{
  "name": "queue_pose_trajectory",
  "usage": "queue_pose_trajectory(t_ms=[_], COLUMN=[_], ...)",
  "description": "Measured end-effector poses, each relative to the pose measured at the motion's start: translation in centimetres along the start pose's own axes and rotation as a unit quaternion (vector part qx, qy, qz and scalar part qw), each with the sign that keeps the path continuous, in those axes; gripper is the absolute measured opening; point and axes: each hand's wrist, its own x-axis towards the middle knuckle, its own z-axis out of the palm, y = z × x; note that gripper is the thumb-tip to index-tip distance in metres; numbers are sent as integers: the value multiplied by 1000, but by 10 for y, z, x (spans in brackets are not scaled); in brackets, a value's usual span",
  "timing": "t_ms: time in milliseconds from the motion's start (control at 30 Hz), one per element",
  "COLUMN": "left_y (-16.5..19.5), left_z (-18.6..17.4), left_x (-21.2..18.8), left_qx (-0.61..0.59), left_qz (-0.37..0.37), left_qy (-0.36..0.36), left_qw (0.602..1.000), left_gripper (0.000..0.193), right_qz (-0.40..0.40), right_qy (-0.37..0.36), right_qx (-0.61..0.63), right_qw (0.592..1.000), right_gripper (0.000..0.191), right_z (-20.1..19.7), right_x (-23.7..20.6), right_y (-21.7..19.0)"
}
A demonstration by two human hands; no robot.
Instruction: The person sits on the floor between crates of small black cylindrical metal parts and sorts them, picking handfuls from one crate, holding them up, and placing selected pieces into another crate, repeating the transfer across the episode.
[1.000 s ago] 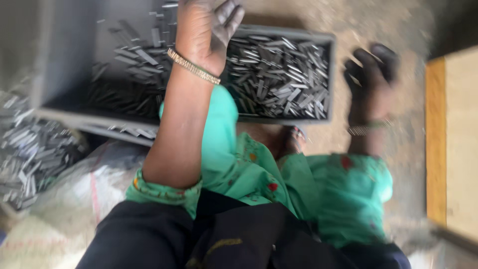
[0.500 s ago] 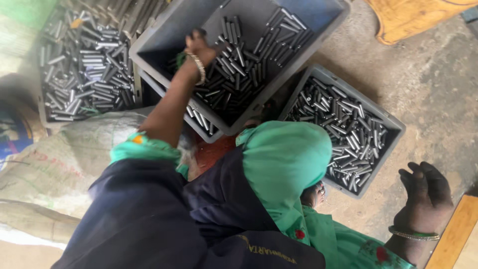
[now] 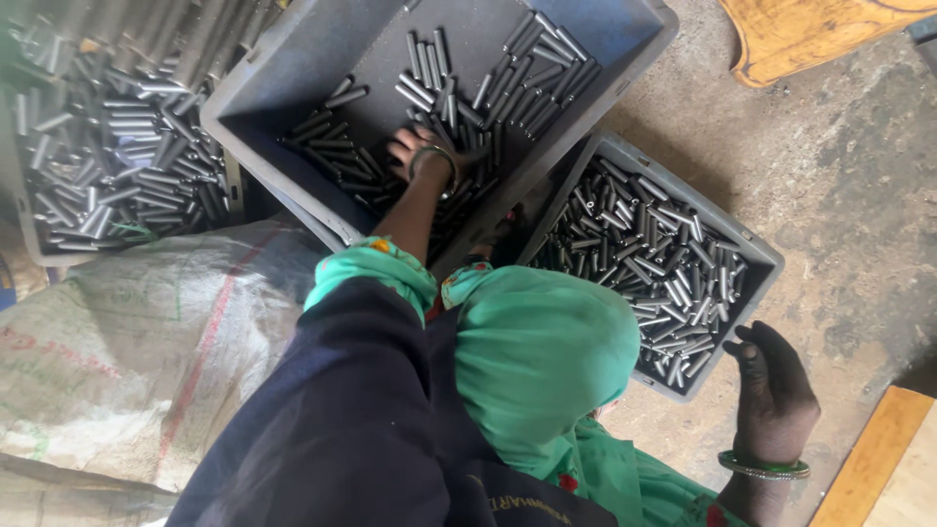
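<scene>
My left hand (image 3: 422,154), a bangle on its wrist, reaches into a large grey plastic crate (image 3: 293,68) and lies on a heap of short dark metal pins (image 3: 488,88). Its fingers curl down among the pins, and I cannot tell whether they grip any. My right hand (image 3: 773,390), black with grease and wearing a green bangle, hangs loosely curled at the near corner of a smaller grey crate (image 3: 756,244), which is full of the same kind of pins (image 3: 644,254). It holds nothing. My green sleeves and dark clothing fill the bottom middle.
A third tray of metal pins (image 3: 98,156) stands at the upper left. A woven white sack (image 3: 127,351) lies at the left. A wooden board (image 3: 820,39) is at the top right, and a wooden plank (image 3: 878,468) at the bottom right on the concrete floor (image 3: 839,166).
My left hand has moved from the big crate's near wall down onto the pins in its middle. The view has swung round. My right hand stays beside the smaller crate's corner.
</scene>
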Motion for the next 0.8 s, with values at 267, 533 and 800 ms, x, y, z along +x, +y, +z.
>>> queue_pose_trajectory(t_ms=[267,533,800], left_y=[-6,-17,-29], left_z=[4,10,26], left_x=[-7,-15,5], left_qx=[136,127,104], left_qz=[38,48,55], left_qy=[5,20,-34], left_qw=[990,991,992], left_gripper=[123,131,144], right_qz=[-35,-75,-88], right_qy=[-17,-20,-10], right_qx=[-108,-151,-168], right_qw=[993,985,982], right_gripper=[31,35,34], right_z=[11,18,16], right_x=[7,8,7], right_y=[-15,-15,-7])
